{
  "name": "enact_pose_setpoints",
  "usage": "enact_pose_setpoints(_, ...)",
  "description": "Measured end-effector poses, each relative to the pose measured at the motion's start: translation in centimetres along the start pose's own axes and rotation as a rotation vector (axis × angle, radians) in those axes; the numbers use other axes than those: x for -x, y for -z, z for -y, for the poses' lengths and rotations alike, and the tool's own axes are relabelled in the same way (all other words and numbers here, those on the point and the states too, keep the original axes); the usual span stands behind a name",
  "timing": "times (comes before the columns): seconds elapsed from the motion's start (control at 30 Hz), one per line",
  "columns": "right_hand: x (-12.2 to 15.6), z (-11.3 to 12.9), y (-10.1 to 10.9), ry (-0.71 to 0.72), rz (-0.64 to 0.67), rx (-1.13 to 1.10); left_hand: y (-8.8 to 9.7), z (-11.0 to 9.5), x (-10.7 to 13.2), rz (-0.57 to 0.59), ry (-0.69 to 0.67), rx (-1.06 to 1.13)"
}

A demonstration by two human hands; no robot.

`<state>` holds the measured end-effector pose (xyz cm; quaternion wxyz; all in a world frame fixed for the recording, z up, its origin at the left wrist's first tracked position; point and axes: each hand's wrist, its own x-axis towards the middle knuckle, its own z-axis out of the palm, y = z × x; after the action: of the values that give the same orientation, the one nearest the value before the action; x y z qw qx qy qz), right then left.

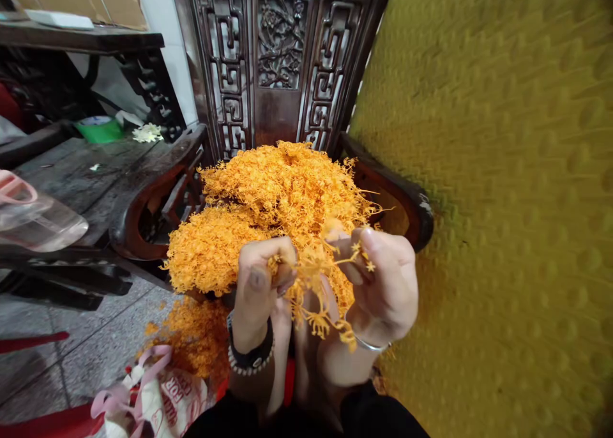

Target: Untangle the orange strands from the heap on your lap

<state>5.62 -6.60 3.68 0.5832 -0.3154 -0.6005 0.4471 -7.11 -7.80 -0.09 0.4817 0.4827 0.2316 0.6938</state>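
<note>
Both my hands are raised in front of a big heap of thin orange plastic sprigs (282, 182) with small star-shaped tips. My left hand (256, 291) is closed in a pinch, with bits of orange sprig showing between thumb and fingers. My right hand (390, 285) pinches a cluster of the same sprigs. Between the two hands hangs a loose, tangled strand of orange sprigs (316, 307), its curled ends drooping below my fingers. The heap lies on the seat of a dark carved wooden chair (278, 115), spreading toward its front edge.
A yellow textured panel (517, 208) stands close on the right. At left, a dark wooden table (67, 163) carries green tape (99, 129) and a clear pink-handled jug (43, 221). More orange pieces (196, 336) and a printed bag (175, 396) lie on the floor.
</note>
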Motion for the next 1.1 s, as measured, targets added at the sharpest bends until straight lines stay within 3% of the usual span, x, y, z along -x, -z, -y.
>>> enact_pose_setpoints(0.1, -0.2, 0.1, 0.4, 0.073, 0.149, 0.07, 0.1, 0.6, 0.0, 0.067, 0.035, -0.067)
enact_pose_setpoints(0.2, -0.7, 0.3, 0.8, 0.123, 0.322, 0.188, 0.2, 0.6, -0.1, 0.04, -0.018, -0.146)
enact_pose_setpoints(0.4, -1.2, 0.3, 1.0, 0.006, 0.522, 0.331, 0.7, -0.5, -0.4, -0.013, -0.096, -0.353)
enact_pose_setpoints(0.6, -1.5, 0.2, 1.2, -0.042, 0.561, 0.289, 1.6, -1.5, -0.2, 0.224, -0.043, -0.474)
enact_pose_setpoints(0.7, -1.5, 0.1, 1.2, -0.072, 0.538, 0.267, 2.0, -1.8, -0.1, 0.315, -0.039, -0.458)
enact_pose_setpoints(0.77, -1.5, 0.0, 0.7, -0.104, 0.486, 0.273, 2.1, -1.8, -0.2, 0.313, -0.045, -0.543)
enact_pose_setpoints(0.93, -1.6, -0.5, -1.0, -0.107, 0.239, 0.295, 1.3, -1.9, -0.3, 0.099, -0.139, -0.835)
enact_pose_setpoints(1.1, -1.8, -0.8, -0.7, -0.004, 0.056, 0.192, 1.2, -1.4, -0.3, -0.118, -0.177, -0.735)
